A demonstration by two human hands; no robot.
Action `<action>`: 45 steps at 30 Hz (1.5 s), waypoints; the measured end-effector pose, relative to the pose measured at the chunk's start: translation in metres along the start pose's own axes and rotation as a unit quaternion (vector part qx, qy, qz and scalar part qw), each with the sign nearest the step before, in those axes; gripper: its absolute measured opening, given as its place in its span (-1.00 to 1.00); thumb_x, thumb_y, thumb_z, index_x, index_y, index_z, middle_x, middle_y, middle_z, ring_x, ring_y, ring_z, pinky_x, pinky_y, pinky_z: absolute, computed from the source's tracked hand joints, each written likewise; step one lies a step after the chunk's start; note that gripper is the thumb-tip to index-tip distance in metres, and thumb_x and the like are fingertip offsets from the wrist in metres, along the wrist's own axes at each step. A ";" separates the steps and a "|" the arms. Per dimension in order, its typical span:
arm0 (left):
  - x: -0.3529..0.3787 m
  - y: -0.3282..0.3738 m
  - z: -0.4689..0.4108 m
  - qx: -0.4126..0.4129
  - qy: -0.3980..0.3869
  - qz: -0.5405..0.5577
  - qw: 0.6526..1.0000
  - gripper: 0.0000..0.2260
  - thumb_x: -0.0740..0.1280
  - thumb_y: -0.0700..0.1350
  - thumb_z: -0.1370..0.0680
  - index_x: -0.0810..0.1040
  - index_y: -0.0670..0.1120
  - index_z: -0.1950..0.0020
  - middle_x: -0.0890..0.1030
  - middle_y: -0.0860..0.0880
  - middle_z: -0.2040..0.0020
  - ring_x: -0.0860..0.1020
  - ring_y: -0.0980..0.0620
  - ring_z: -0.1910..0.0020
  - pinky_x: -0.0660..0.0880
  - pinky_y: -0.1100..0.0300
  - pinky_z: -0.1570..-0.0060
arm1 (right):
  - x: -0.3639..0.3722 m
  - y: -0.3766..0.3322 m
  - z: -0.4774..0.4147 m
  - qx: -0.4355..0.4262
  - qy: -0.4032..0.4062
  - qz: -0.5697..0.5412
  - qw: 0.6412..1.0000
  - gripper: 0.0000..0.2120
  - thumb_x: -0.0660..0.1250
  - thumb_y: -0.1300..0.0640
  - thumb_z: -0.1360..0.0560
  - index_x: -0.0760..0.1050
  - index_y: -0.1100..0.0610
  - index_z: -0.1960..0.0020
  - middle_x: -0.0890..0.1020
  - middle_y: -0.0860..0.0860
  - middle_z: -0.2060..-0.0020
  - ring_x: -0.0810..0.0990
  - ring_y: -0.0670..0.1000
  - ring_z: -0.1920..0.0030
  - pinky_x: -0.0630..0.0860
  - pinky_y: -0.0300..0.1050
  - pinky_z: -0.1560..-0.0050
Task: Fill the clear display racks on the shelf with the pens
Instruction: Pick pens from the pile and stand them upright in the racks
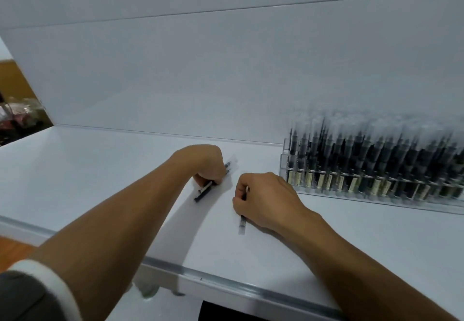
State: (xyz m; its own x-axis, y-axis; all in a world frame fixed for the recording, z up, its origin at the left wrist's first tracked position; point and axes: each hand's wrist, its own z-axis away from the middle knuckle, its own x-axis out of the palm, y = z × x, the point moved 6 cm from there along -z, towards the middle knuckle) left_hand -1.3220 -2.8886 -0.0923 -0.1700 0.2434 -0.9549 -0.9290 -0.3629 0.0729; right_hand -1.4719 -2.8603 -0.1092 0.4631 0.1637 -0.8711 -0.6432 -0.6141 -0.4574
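Head view, left hand (209, 165): forearm stretched forward, knuckles up, fingers curled tight round a small bundle of clear-barrelled pens (204, 192) low over the flat white shelf (100, 170).
Head view, right hand (261, 195): just beside the left, resting on the shelf, fingers clenched round a single clear-barrelled pen (242, 224).
Head view, clear acrylic tiered display rack (285, 155): far right of the shelf, packed with upright dark-inked pens (376, 160).
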 end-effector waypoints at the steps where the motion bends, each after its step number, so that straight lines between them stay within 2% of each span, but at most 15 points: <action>1: 0.002 -0.002 0.004 0.002 0.004 0.016 1.000 -0.75 0.37 -0.11 -0.48 0.46 -0.14 0.37 0.49 0.03 0.58 0.48 0.10 0.59 0.38 0.29 0.46 | -0.004 -0.001 0.003 -0.005 -0.003 0.008 1.000 -0.99 0.30 0.04 -0.47 0.48 -0.06 0.12 0.56 -0.13 0.33 0.52 -0.04 0.17 0.32 -0.18 0.29; 6: -0.001 -0.020 0.032 0.057 0.068 0.224 0.971 -0.84 0.36 -0.10 -0.53 0.62 -0.15 0.18 0.63 -0.05 0.26 0.56 0.04 0.32 0.51 0.25 0.27 | -0.026 0.012 0.031 -0.015 0.003 -0.026 1.000 -0.88 0.31 0.00 -0.48 0.36 -0.14 0.08 0.63 -0.10 0.35 0.56 -0.11 0.23 0.48 -0.12 0.24; 8: -0.006 -0.014 0.048 0.112 0.105 0.384 0.910 -0.86 0.37 -0.11 -0.55 0.59 -0.15 0.17 0.64 -0.04 0.23 0.62 0.02 0.23 0.60 0.19 0.12 | -0.036 0.025 0.046 -0.002 0.011 -0.067 0.998 -0.85 0.32 -0.03 -0.49 0.35 -0.18 0.06 0.65 -0.19 0.33 0.56 -0.21 0.25 0.47 -0.18 0.25; 10: -0.008 0.003 0.065 0.178 0.127 0.483 0.848 -0.90 0.35 -0.14 -0.56 0.58 -0.14 0.12 0.64 -0.05 0.20 0.63 0.04 0.18 0.58 0.25 0.14 | -0.050 0.039 0.061 0.012 0.033 -0.094 0.995 -0.83 0.34 -0.05 -0.49 0.37 -0.21 0.00 0.64 -0.28 0.28 0.56 -0.26 0.22 0.46 -0.22 0.22; 12: -0.005 0.028 0.079 0.232 0.131 0.532 0.804 -0.94 0.35 -0.15 -0.56 0.59 -0.12 0.06 0.67 -0.05 0.13 0.64 0.07 0.14 0.56 0.30 0.13 | -0.066 0.054 0.077 0.026 0.064 -0.121 0.990 -0.83 0.36 -0.03 -0.50 0.43 -0.22 -0.04 0.63 -0.28 0.27 0.57 -0.24 0.27 0.47 -0.23 0.24; 15: 0.006 0.075 0.093 0.303 0.117 0.556 0.766 -0.96 0.34 -0.15 -0.56 0.58 -0.06 0.01 0.71 0.01 0.05 0.66 0.09 0.07 0.58 0.27 0.08 | -0.089 0.080 0.101 0.050 0.116 -0.143 0.982 -0.84 0.40 0.04 -0.49 0.49 -0.23 0.08 0.62 -0.25 0.29 0.55 -0.22 0.34 0.41 -0.33 0.31; 19: 0.024 0.137 0.104 0.358 0.101 0.582 0.723 -0.93 0.43 0.04 -0.44 0.55 0.11 0.17 0.71 -0.01 0.17 0.67 -0.01 0.01 0.59 0.18 0.04 | -0.119 0.116 0.131 0.085 0.193 -0.171 0.962 -0.84 0.43 0.09 -0.48 0.51 -0.16 0.09 0.64 -0.12 0.29 0.56 -0.12 0.33 0.52 -0.19 0.26; 21: 0.034 0.166 0.106 0.385 0.085 0.585 0.709 -0.87 0.44 0.11 -0.37 0.58 0.13 0.14 0.70 -0.05 0.17 0.67 -0.04 -0.01 0.59 0.08 -0.04 | -0.135 0.134 0.146 0.108 0.241 -0.183 0.947 -0.87 0.44 0.08 -0.48 0.53 -0.12 0.10 0.65 -0.04 0.29 0.61 0.00 0.27 0.58 -0.02 0.17; 24: 0.043 0.202 0.110 0.416 0.048 0.582 0.697 -0.82 0.43 0.06 -0.38 0.64 0.24 0.04 0.71 -0.02 0.07 0.67 0.01 0.00 0.59 0.14 -0.07 | -0.156 0.157 0.164 0.128 0.305 -0.192 0.924 -0.93 0.44 0.10 -0.47 0.56 -0.04 0.13 0.63 0.04 0.29 0.62 0.09 0.23 0.61 0.09 0.12; 27: 0.046 0.225 0.112 0.425 0.031 0.577 0.697 -0.81 0.43 0.04 -0.38 0.65 0.26 0.03 0.71 0.02 0.07 0.66 0.00 0.01 0.59 0.10 -0.06 | -0.173 0.178 0.174 0.141 0.351 -0.210 0.901 -0.95 0.44 0.11 -0.48 0.57 0.00 0.10 0.63 0.06 0.27 0.63 0.09 0.21 0.61 -0.05 0.22; 30: 0.051 0.238 0.114 0.414 0.009 0.598 0.686 -0.83 0.43 0.01 -0.38 0.67 0.19 0.06 0.71 -0.01 0.09 0.66 0.01 0.05 0.58 0.25 0.07 | -0.185 0.189 0.174 0.141 0.374 -0.211 0.892 -0.97 0.43 0.12 -0.50 0.58 0.03 0.08 0.65 -0.03 0.29 0.63 -0.09 0.26 0.52 -0.30 0.30; 35: 0.061 0.240 0.114 0.388 -0.003 0.637 0.666 -0.90 0.42 -0.12 -0.43 0.68 0.04 0.10 0.70 -0.09 0.12 0.67 0.04 0.15 0.55 0.34 0.21 | -0.202 0.196 0.167 0.138 0.402 -0.204 0.882 -0.95 0.43 0.16 -0.50 0.58 0.04 0.08 0.67 -0.04 0.26 0.67 -0.13 0.24 0.52 -0.35 0.31; 38: 0.067 0.242 0.113 0.391 -0.008 0.614 0.686 -0.87 0.40 -0.24 -0.49 0.64 -0.03 0.04 0.70 -0.08 0.14 0.65 0.04 0.17 0.58 0.30 0.16 | -0.212 0.201 0.159 0.146 0.415 -0.194 0.877 -0.95 0.42 0.15 -0.50 0.58 0.09 0.05 0.68 0.01 0.22 0.69 -0.07 0.19 0.64 -0.13 0.17; 41: 0.067 0.241 0.111 0.376 -0.018 0.637 0.673 -0.89 0.40 -0.22 -0.47 0.65 -0.05 0.05 0.70 -0.14 0.11 0.67 0.01 0.15 0.57 0.30 0.17 | -0.217 0.203 0.149 0.151 0.412 -0.177 0.881 -0.95 0.43 0.14 -0.49 0.57 0.06 0.10 0.68 0.02 0.23 0.70 -0.01 0.19 0.66 0.05 0.07; 45: 0.068 0.241 0.108 0.374 -0.024 0.650 0.661 -0.88 0.39 -0.27 -0.48 0.65 -0.07 0.05 0.68 -0.20 0.09 0.66 0.05 0.17 0.57 0.32 0.17 | -0.216 0.206 0.137 0.153 0.388 -0.138 0.898 -0.94 0.44 0.10 -0.49 0.59 0.06 0.07 0.69 -0.02 0.23 0.69 -0.01 0.17 0.64 0.12 0.06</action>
State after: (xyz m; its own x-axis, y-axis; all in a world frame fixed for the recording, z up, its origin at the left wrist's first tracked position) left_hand -1.5932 -2.8627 -0.1086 -0.9781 0.1980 0.0637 0.1131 0.2495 0.9617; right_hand -1.7878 -2.9165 -0.0396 0.8395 -0.3841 -0.3844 -0.5217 -0.3720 -0.7677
